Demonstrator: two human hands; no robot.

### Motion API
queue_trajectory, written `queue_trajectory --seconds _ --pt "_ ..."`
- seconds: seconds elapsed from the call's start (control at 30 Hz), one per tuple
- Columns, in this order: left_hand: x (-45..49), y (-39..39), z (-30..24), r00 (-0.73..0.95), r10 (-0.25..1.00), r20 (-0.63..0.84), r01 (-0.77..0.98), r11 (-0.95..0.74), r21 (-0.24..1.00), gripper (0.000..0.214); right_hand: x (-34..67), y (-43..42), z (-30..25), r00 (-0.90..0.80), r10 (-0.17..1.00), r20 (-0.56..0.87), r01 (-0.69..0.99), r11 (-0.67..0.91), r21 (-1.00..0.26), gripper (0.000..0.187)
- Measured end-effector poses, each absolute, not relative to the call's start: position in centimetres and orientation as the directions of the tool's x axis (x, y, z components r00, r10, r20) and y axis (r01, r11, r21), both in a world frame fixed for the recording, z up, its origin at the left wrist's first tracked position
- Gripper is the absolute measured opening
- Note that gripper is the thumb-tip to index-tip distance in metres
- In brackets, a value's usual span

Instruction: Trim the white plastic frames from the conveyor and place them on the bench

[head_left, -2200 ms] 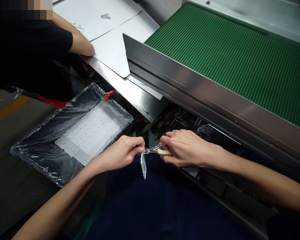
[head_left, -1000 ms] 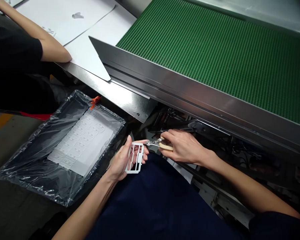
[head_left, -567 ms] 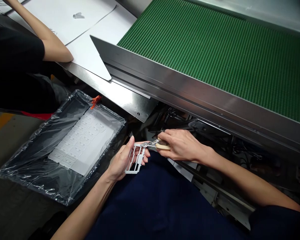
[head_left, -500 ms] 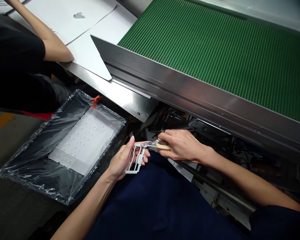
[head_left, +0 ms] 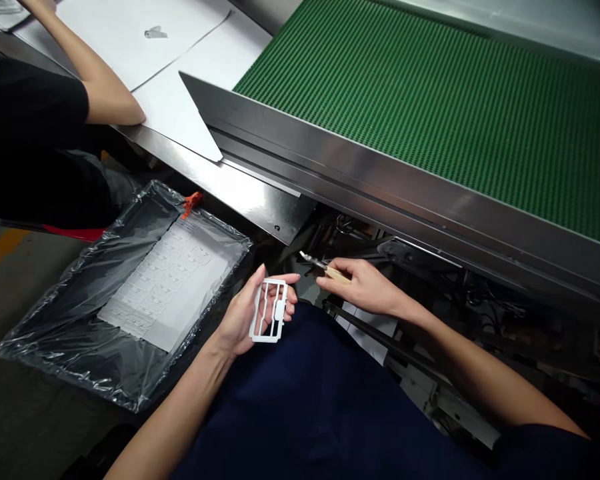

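My left hand (head_left: 241,319) holds a white plastic frame (head_left: 279,312) with thin inner bars, its fingers behind it and the thumb at its left side. The frame stands tilted above my dark blue clothing. To its right, my right hand (head_left: 373,287) is closed round a pair of nippers (head_left: 337,274) with cream handles. The metal jaws point up and left, apart from the frame. A piece at the jaw tips is too small to make out.
At left, a plastic-lined tray (head_left: 80,267) holds rows of thin, pale parts and carries an orange clip (head_left: 192,204). A green ribbed conveyor belt (head_left: 430,107) runs behind a metal side rail (head_left: 340,157). A co-worker's arm (head_left: 105,93) rests on the white-covered table (head_left: 190,100).
The nippers have come away from the frame, up and to the right, with my right hand. My left hand has turned the frame to face me more, its index finger now stretched out.
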State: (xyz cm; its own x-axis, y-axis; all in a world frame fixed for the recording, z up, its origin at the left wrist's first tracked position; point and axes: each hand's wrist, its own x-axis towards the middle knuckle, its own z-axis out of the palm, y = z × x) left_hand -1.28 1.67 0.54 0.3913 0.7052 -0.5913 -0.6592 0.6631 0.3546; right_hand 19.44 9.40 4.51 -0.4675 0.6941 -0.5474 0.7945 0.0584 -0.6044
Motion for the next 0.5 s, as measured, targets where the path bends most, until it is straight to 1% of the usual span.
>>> queue_trajectory --seconds 0.07,0.1,0.2,0.3,0.37,0.43,0.5 --pt "-1.4 2.3 0.2 0.376 0.722 -0.580 -0.717 0.623 0.311 0.049 19.8 9.3 4.5 -0.405 0.694 -0.595 0.798 -0.049 -0.601 0.040" --pt "-1.5 2.7 0.1 0.366 0.733 -0.574 -0.743 0.601 0.295 0.048 20.0 9.2 4.6 -0.380 0.699 -0.605 0.808 -0.067 -0.585 0.040" --pt "-1.7 3.8 -0.3 0.362 0.747 -0.557 -0.776 0.573 0.264 0.046 20.8 9.1 5.8 -0.329 0.736 -0.592 0.869 -0.010 -0.495 0.040" --pt "-1.9 4.6 -0.3 0.379 0.749 -0.543 -0.770 0.581 0.264 0.047 22.0 8.9 8.2 -0.269 0.777 -0.569 0.923 0.038 -0.383 0.037" --pt "-1.9 5.1 -0.2 0.393 0.745 -0.539 -0.760 0.593 0.266 0.049 23.0 8.5 10.3 -0.220 0.812 -0.541 0.937 0.020 -0.350 0.037" --pt "-1.8 5.5 -0.1 0.399 0.738 -0.544 -0.752 0.603 0.266 0.051 24.3 7.9 12.6 -0.186 0.851 -0.491 0.937 0.003 -0.350 0.038" --pt "-1.7 6.0 -0.1 0.400 0.728 -0.557 -0.742 0.614 0.270 0.054 25.7 7.1 15.0 -0.136 0.915 -0.379 0.936 -0.006 -0.351 0.037"
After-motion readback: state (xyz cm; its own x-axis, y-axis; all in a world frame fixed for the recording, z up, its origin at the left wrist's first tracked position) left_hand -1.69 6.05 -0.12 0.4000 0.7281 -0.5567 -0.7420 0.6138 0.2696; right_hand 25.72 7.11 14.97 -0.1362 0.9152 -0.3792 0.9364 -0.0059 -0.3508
